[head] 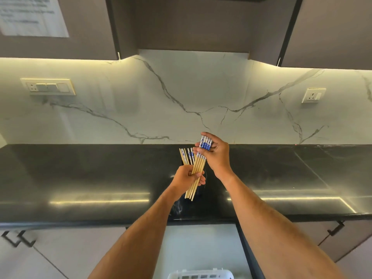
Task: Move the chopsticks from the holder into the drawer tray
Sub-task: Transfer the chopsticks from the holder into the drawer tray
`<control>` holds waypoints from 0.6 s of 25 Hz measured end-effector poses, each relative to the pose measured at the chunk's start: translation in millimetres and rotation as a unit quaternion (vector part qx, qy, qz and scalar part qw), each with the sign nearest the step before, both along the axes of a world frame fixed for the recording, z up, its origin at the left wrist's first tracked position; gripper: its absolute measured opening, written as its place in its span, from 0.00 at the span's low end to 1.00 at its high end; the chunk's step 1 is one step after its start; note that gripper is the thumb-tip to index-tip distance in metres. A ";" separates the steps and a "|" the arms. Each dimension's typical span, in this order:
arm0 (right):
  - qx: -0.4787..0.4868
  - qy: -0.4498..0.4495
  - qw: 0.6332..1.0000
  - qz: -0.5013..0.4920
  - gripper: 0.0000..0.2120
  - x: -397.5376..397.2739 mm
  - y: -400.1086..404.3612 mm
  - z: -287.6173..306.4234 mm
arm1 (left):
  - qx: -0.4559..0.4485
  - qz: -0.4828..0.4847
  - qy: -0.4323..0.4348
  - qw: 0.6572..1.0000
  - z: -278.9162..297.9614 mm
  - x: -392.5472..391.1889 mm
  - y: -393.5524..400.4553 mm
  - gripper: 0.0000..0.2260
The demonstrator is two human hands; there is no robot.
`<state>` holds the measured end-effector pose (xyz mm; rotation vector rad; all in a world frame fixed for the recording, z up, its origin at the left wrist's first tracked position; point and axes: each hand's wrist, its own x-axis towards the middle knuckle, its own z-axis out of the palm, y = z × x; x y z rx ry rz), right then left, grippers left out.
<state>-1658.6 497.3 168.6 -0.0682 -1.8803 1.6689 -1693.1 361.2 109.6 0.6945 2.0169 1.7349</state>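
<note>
Above the black countertop, both of my hands hold a bundle of bamboo chopsticks with blue-and-white patterned tops. My right hand grips the patterned top ends. My left hand is curled round the shafts lower down. Several more chopsticks stand behind my left hand, their tops fanned out. Their holder shows only as a dark shape behind my hands and the bundle. A white slotted tray shows at the bottom edge, inside the open drawer.
A marble backsplash rises behind the counter with a switch plate at left and a socket at right. Dark wall cabinets hang overhead. Drawer fronts with black handles flank the open drawer.
</note>
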 end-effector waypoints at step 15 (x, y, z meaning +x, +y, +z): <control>0.274 -0.110 0.950 -0.097 0.33 97.0 -8.1 -67.2 | -0.405 0.008 0.274 0.872 -25.3 49.2 -44.0 0.05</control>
